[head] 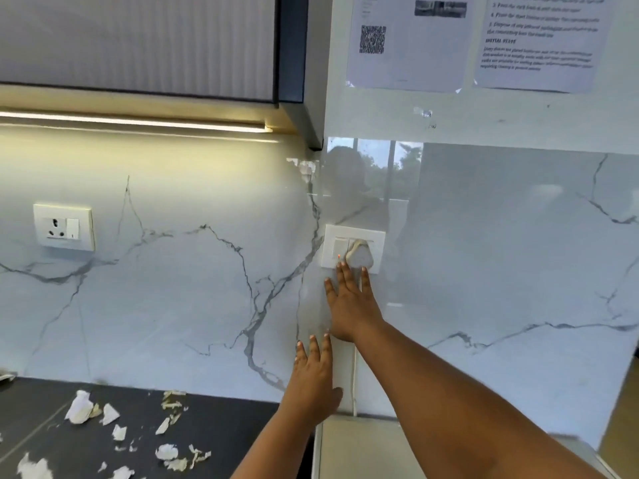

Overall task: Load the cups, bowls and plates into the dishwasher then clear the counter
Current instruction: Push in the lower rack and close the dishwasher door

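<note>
My right hand (351, 302) reaches up the marble wall with straight fingers, its fingertips at the lower edge of a white socket plate (354, 248) that holds a white plug (359, 259); a small red light glows on its switch. My left hand (316, 382) lies flat against the wall lower down, fingers straight, holding nothing. Several torn scraps of white paper (81, 407) lie scattered on the dark counter (221, 430) at the lower left. No cups, bowls, plates or dishwasher are in view.
A white cable (354, 382) runs down the wall from the plug. A second socket (64, 227) sits on the wall at the left. An upper cabinet (138, 46) with a light strip hangs above. Printed sheets (408, 39) are taped to the wall. A light grey surface (363, 447) adjoins the counter.
</note>
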